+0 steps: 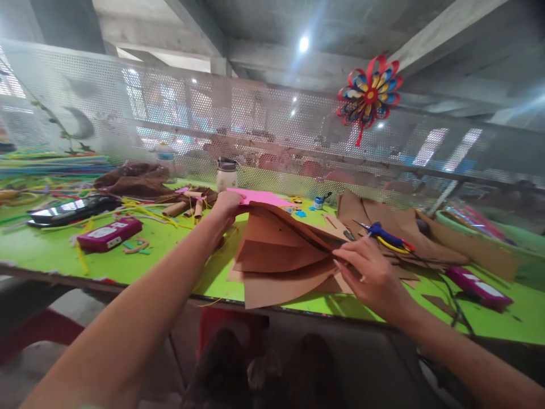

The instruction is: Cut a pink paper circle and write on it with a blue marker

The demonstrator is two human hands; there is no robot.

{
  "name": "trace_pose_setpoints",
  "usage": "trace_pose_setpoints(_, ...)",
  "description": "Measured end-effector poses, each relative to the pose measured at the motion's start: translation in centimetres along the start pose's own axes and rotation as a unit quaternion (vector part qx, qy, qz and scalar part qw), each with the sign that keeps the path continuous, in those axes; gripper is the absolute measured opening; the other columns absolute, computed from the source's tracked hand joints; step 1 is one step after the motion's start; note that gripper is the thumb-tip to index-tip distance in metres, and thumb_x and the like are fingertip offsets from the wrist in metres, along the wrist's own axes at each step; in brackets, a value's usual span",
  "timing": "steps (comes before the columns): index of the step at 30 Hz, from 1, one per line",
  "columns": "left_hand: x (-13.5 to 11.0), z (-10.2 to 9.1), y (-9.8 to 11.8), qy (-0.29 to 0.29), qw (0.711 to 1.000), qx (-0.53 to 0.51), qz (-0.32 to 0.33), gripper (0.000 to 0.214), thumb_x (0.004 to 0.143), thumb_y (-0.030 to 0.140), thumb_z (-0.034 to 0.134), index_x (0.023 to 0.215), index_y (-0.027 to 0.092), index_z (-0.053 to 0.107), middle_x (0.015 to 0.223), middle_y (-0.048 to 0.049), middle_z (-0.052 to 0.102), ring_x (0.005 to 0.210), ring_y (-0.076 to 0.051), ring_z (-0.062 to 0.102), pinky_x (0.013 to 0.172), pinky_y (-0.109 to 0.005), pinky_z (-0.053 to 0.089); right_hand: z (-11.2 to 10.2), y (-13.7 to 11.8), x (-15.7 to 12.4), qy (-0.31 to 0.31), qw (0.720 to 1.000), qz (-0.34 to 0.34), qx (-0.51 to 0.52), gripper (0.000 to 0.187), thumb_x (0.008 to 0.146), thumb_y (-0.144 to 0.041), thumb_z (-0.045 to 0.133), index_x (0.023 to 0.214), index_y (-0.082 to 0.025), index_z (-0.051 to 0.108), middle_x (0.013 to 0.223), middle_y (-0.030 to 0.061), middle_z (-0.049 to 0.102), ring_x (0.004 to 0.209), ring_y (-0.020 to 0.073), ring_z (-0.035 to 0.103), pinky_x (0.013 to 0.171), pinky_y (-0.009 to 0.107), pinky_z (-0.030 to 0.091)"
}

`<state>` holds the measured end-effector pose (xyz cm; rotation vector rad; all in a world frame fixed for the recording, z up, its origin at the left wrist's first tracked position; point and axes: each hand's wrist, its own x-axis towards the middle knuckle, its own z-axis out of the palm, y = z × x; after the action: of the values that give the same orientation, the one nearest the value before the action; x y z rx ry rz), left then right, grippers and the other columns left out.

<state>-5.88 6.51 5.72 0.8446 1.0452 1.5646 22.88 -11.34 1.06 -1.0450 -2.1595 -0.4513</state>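
Note:
Several sheets of brown paper (279,255) fan out in front of me, their near edges reaching the table's front edge. My left hand (229,205) is closed at the stack's far left corner, its fingertips partly hidden. A bright pink sheet (266,197) lies right by those fingers, behind the brown paper. At the stack's right end, my right hand (372,275) pinches the edges of the brown paper between thumb and fingers. Just beyond that hand, pliers with blue, red and yellow handles (385,236) rest on more brown paper (383,218).
On the green table (170,264) stand a white bottle (227,175) and a small blue jar (318,202). Left lie a purple box (109,234), a phone (74,210) and brown paper tubes (187,207). Right are another purple box (479,288) with a black cable and a green basket (481,227).

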Motion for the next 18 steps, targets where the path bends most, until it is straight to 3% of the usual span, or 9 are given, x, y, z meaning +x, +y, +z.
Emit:
trace_pose_setpoints(3, 0.3, 0.0, 0.2, -0.014, 0.999, 0.012, -0.028, 0.035, 0.094, 0.034, 0.061, 0.124, 0.017, 0.058, 0.125, -0.0110, 0.060, 0.105, -0.024, 0.062, 0.087, -0.044, 0.055, 1.0, -0.6, -1.2, -0.025, 1.000, -0.003, 0.006, 0.024, 0.091, -0.007, 0.048, 0.107, -0.015, 0.064, 0.095, 0.0131, 0.063, 0.091, 0.0255, 0.056, 0.080, 0.041, 0.052)
trace_pose_setpoints(9, 1.1, 0.1, 1.0, -0.032, 0.998, 0.021, -0.047, 0.036, 0.094, 0.035, 0.061, 0.125, 0.016, 0.057, 0.125, -0.0104, 0.060, 0.105, -0.024, 0.063, 0.087, -0.045, 0.055, 2.0, -0.1, -2.5, -0.067, 0.993, -0.019, -0.094, 0.048, 0.086, 0.001, 0.042, 0.129, -0.015, 0.059, 0.134, 0.0176, 0.051, 0.117, 0.0338, 0.046, 0.099, 0.054, 0.044)
trace_pose_setpoints(14, 1.5, -0.3, 1.2, -0.059, 0.995, 0.031, -0.068, 0.036, 0.094, 0.035, 0.061, 0.125, 0.016, 0.057, 0.125, -0.0109, 0.060, 0.105, -0.024, 0.062, 0.087, -0.044, 0.055, 3.6, 1.2, -2.8, 0.042, 0.995, 0.000, -0.090, 0.054, 0.091, -0.007, 0.047, 0.143, -0.017, 0.039, 0.127, 0.0184, 0.048, 0.118, 0.0330, 0.048, 0.100, 0.056, 0.046)
trace_pose_setpoints(18, 1.7, -1.0, 0.9, -0.073, 0.994, 0.030, -0.078, 0.037, 0.094, 0.034, 0.061, 0.125, 0.015, 0.057, 0.125, -0.0111, 0.060, 0.105, -0.024, 0.063, 0.087, -0.044, 0.055, 5.0, 2.1, -3.7, 0.106, 0.991, 0.040, -0.077, 0.042, 0.091, -0.013, 0.052, 0.132, -0.017, 0.045, 0.114, 0.0161, 0.050, 0.111, 0.0317, 0.051, 0.094, 0.054, 0.050)
